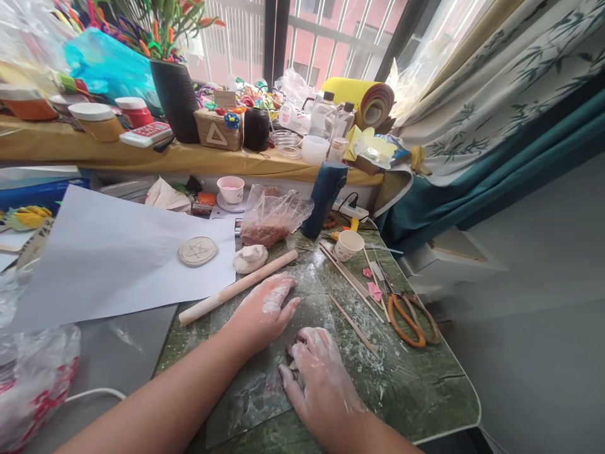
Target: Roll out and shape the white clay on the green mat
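My left hand, dusted with white powder, lies with fingers stretched beside a pale wooden rolling pin. Its thumb points toward my right hand, whose powdery fingers are curled low over a clear plastic sheet. A small piece shows between that thumb and fingers, too hidden to name. Beyond the rolling pin sits a lump of off-white clay. A flat clay disc with a star cut into it rests on white paper. Right of my hands lies a pointed wooden stick.
Orange-handled scissors, thin sticks and a paper cup stand along the table's right side. Behind are a bag of brown clay, a dark blue bottle and a pink-filled cup. The windowsill is crowded.
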Tool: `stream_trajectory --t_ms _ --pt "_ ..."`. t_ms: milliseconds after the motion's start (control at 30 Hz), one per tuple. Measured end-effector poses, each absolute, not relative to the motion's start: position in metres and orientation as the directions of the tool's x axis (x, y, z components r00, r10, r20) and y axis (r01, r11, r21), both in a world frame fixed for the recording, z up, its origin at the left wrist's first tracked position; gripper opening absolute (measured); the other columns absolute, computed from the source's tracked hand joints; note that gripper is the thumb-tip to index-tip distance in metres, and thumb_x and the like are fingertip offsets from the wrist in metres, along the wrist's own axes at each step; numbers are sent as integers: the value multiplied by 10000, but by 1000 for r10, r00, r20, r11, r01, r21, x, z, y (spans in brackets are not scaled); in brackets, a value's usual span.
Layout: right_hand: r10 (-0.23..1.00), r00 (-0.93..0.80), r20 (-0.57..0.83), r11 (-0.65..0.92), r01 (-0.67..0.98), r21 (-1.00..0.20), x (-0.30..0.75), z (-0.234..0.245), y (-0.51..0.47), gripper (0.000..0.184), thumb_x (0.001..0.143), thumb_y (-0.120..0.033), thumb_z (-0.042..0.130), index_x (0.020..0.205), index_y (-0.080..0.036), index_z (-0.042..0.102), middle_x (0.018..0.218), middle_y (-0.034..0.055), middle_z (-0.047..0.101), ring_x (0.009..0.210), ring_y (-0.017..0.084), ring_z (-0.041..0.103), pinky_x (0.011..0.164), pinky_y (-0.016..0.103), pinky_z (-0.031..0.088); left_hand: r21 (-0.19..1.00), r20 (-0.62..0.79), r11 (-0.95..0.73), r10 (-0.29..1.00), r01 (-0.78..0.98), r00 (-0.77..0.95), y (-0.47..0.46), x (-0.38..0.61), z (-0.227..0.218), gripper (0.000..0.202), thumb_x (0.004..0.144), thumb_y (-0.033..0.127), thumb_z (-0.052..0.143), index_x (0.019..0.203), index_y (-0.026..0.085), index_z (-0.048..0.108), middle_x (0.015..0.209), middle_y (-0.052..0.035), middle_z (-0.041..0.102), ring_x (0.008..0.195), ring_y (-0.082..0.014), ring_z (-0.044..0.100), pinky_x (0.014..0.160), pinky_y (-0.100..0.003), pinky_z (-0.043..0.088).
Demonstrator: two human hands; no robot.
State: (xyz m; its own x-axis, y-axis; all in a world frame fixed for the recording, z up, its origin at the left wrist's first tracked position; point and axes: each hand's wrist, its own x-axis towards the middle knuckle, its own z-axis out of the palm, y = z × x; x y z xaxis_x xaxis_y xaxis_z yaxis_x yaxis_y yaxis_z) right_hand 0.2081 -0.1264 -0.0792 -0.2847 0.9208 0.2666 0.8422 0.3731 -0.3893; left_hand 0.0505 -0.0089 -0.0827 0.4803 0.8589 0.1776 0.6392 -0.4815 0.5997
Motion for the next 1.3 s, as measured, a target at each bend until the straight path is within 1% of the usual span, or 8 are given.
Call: stream_trajectory --t_ms 200,433,500,600,667,867,1133,1300 --pt "914 -332 233 404 798 -447 226 -71 -113 135 826 -118 644 855 -213 551 1024 84 585 975 278 540 875 462 492 515 136 -503 847 694 513 -14 54 -77 372 1012 352 491 1311 186 638 1475 -111 584 1411 -314 491 1204 -500 391" --pt "922 -201 331 340 829 -444 246 -76 -83 83 886 -156 602 945 -210 578 1054 101 603 1045 290 562 945 492 485 481 158 -538 830 692 535 -14 55 -77 368 1017 334 480 1318 183 626 1489 -115 568 1406 -308 493 1198 -507 404" --pt "925 -177 337 326 826 -460 249 -75 -76 163 895 -185 616 1056 -204 594 1127 118 610 1107 301 564 979 500 488 488 187 -542 831 684 524 -13 54 -79 350 1014 331 489 1305 199 631 1468 -110 586 1391 -306 507 1185 -504 421" --pt "929 -208 305 338 811 -477 249 -74 -75 468 852 -268 704 1288 -192 550 1317 151 565 1234 332 528 1042 526 475 513 210 -532 839 674 503 -11 54 -80 321 1019 323 480 1269 212 646 1428 -104 613 1353 -294 543 1167 -492 442" --pt "929 -233 288 347 819 -457 249 -75 -77 580 831 -302 740 1358 -191 524 1400 170 521 1298 361 489 1073 562 454 531 206 -521 844 668 495 -10 53 -80 308 1026 322 465 1244 215 654 1413 -99 621 1335 -283 559 1162 -482 448" --pt "913 -233 336 388 752 -534 252 -79 -73 322 883 -204 656 1199 -202 594 1217 125 612 1162 280 584 1027 482 507 574 242 -536 834 619 496 -5 51 -81 247 1011 329 503 1159 236 678 1377 -87 638 1310 -276 576 1156 -466 448" --pt "924 43 381 263 653 -711 254 -85 -74 433 821 -230 711 1234 -225 581 1246 103 615 1151 257 629 1013 422 533 612 286 -546 827 572 484 -8 45 -79 248 976 348 559 1163 226 666 1370 -108 640 1288 -291 591 1131 -478 468" --pt "910 -128 394 377 648 -662 252 -81 -76 564 782 -188 731 1316 -238 555 1326 109 600 1258 265 594 1095 446 488 615 316 -589 793 525 520 -16 45 -68 211 963 331 555 1108 235 675 1150 -86 725 1093 -275 665 1010 -451 531"
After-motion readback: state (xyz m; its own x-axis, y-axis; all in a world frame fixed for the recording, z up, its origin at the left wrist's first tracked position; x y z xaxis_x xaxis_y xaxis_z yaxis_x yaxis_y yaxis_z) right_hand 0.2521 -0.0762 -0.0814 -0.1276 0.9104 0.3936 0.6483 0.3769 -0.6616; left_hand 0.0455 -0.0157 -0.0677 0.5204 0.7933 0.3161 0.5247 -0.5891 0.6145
